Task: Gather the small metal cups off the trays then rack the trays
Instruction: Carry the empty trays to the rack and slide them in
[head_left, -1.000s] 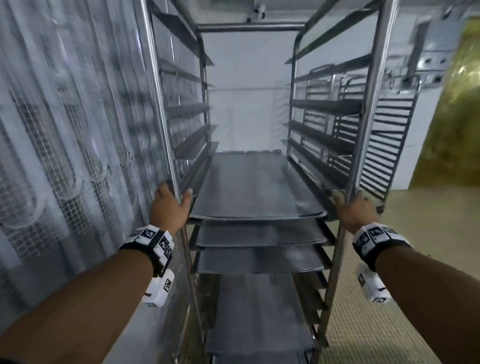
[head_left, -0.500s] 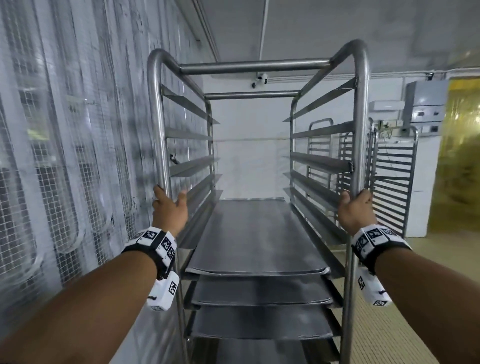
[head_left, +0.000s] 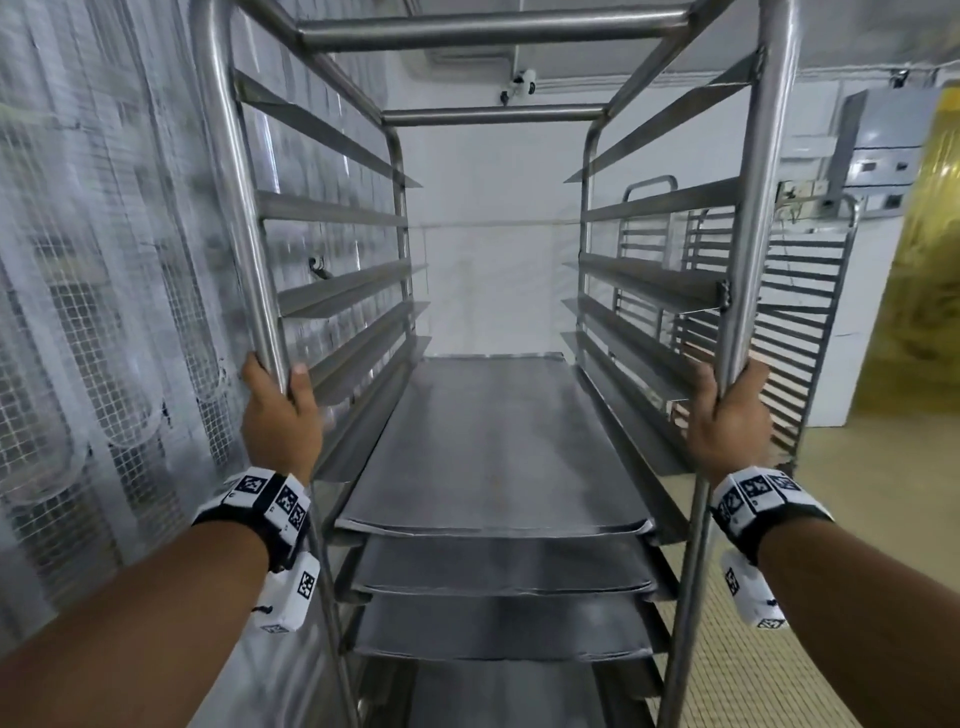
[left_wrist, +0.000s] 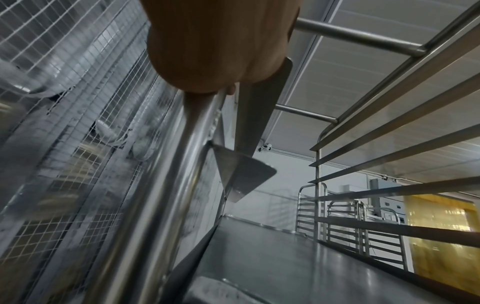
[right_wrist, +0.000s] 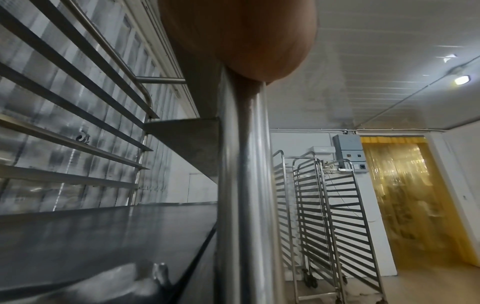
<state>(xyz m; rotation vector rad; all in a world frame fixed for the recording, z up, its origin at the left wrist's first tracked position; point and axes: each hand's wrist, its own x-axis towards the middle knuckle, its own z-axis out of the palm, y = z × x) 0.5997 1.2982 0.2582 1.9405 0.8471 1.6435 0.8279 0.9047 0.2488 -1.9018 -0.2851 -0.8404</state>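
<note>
Gripping one rack (head_left: 748, 208) by two uprights, both hands, left hand (head_left: 280, 421), right hand (head_left: 732, 421); four trays (head_left: 493, 441) slotted.

Trays (head_left: 493, 447) lie stacked on the rack's (head_left: 748, 260) runners; mesh wall (head_left: 104, 312) left, other racks (head_left: 800, 322) right behind.

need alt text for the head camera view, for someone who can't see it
Both hands grip the front uprights of a tall steel tray rack, the left hand on the left post and the right hand on the right. Flat metal trays fill its lower runners; the upper runners hold nothing. More racks stand ahead on the right.
</note>
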